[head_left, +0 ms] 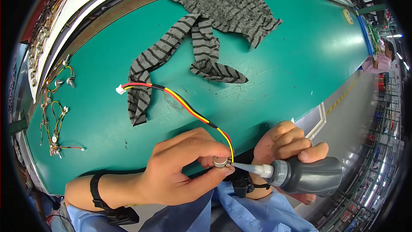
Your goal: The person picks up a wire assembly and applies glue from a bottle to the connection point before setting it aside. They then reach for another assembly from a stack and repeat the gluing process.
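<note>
My left hand [184,163] pinches a small round metal potentiometer [220,161] between thumb and forefinger. From its terminals a cable of red, yellow and black wires [189,106] arcs up and left over the table, ending in a white plug connector [120,89]. My right hand [292,144] is wrapped round a dark grey squeeze bottle [313,175] lying nearly level. The bottle's pale tapered nozzle [253,168] points left, its tip at the terminals where the wires join; whether it touches them I cannot tell.
A green tabletop [279,86] spreads ahead. On it lies a crumpled grey-and-black striped garment [223,6]. More wired potentiometers [56,139] are heaped at the left edge, near a white tray [81,13]. A tape roll [347,16] sits far right; beyond, a person in pink [377,63].
</note>
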`<state>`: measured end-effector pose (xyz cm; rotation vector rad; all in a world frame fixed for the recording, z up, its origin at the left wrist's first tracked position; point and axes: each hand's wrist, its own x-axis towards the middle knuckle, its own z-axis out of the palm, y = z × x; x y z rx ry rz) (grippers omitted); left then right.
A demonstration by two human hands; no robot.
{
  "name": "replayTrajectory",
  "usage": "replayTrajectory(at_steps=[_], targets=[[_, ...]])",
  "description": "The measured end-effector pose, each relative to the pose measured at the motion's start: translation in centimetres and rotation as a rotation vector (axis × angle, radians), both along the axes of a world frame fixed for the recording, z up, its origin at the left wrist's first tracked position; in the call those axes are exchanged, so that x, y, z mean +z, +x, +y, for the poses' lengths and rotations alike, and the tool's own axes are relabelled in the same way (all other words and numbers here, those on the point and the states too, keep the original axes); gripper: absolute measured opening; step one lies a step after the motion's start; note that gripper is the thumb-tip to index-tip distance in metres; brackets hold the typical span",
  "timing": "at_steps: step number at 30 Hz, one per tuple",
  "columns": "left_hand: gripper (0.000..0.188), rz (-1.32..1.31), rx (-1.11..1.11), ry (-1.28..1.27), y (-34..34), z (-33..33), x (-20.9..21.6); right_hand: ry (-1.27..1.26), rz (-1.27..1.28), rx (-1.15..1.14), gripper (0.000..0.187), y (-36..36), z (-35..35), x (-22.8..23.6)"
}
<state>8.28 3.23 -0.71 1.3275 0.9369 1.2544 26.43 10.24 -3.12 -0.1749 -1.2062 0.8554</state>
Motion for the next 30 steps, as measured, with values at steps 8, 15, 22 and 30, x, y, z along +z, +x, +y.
replayTrajectory(at_steps=[8,15,22,30], targets=[[0.031,0.011,-0.001,0.018,0.03,0.01,0.00,-0.045,0.002,0.014,0.066,0.12,-0.30,0.18],[0.030,0.015,0.003,0.041,0.04,0.10,-0.04,-0.044,0.009,0.007,0.065,0.16,-0.25,0.14],[0.030,0.017,0.012,0.041,0.12,0.09,-0.01,-0.042,0.031,-0.004,0.064,0.08,-0.32,0.00],[0.031,0.016,0.005,0.036,0.05,0.04,0.03,-0.048,0.014,0.025,0.064,0.19,-0.19,0.14]])
